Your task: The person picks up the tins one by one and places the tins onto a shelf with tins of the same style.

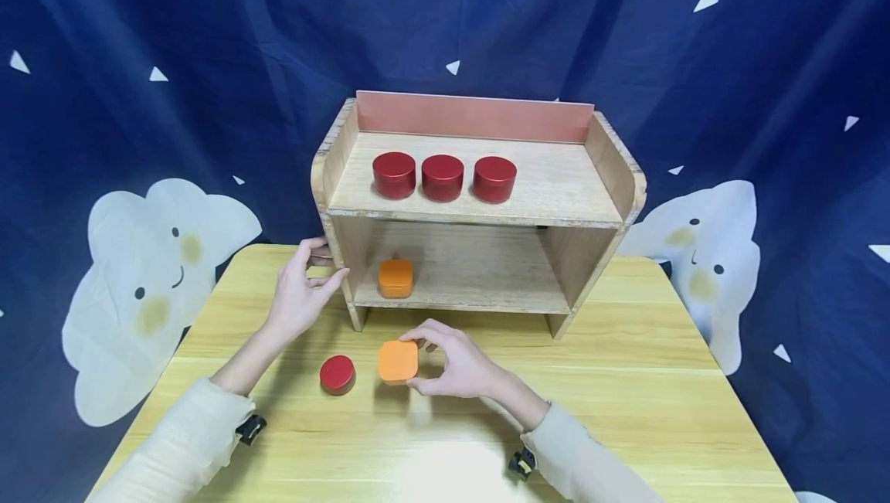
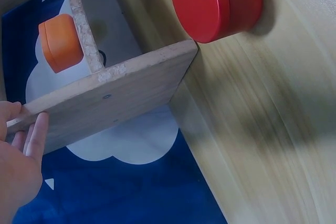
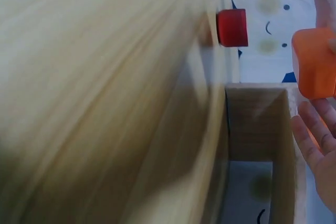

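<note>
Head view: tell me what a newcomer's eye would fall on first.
Probably the three red containers in a row on the upper board of the wooden shelf, vivid against pale wood. Next, the orange container held by the right hand in front of the shelf, near a lone red container on the table.

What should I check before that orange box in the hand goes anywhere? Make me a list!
1. Right hand grips the held orange box: ok.
2. Left hand holds the wooden shelf by its side: ok.
3. Room beside the other orange box, on the lower level: ok.
4. Three red tins sit on the top level: ok.
5. All red tins shelved: not ok, one red tin is on the table.
6. Anything inside the boxes: cannot tell.
</note>
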Motion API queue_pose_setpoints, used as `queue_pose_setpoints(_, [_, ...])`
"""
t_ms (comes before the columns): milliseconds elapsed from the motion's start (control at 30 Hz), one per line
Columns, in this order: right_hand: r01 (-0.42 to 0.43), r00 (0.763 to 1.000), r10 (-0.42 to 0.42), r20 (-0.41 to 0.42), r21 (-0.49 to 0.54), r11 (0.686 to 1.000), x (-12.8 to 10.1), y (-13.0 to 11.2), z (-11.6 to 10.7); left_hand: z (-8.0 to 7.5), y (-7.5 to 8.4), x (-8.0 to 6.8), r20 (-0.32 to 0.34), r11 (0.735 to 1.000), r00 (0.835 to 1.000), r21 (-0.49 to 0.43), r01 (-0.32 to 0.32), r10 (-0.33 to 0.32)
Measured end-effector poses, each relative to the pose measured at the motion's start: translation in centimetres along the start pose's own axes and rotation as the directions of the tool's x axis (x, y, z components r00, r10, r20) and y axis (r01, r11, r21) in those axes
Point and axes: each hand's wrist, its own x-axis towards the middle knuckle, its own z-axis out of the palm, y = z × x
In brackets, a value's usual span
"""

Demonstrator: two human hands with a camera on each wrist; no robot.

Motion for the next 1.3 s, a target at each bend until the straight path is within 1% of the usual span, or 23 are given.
queue_pose_setpoints(467, [0.036,0.995,-0.039,-0.089,-0.037,0.999,0.4,0.8,-2.2,0.1,0.1,0.0,0.000,1.000,1.000,-0.014,-0.008,0.008])
queue_pose_setpoints(733, [0.008,0.994,-0.013,-0.106,-0.046,0.999,0.8,1.3,-3.4,0.1,0.2,-0.1,-0.002,1.000,1.000,-0.020,-0.004,0.004])
queue_pose_setpoints(1000, [0.037,0.990,-0.044,-0.130,-0.051,0.998,1.4,2.2,-4.7,0.1,0.2,-0.1,-0.007,1.000,1.000,-0.016,-0.010,0.010])
queue_pose_setpoints(1300, [-0.001,0.986,-0.009,-0.167,-0.060,0.998,1.9,3.3,-6.0,0.1,0.2,-0.1,-0.005,1.000,1.000,-0.021,-0.009,0.009])
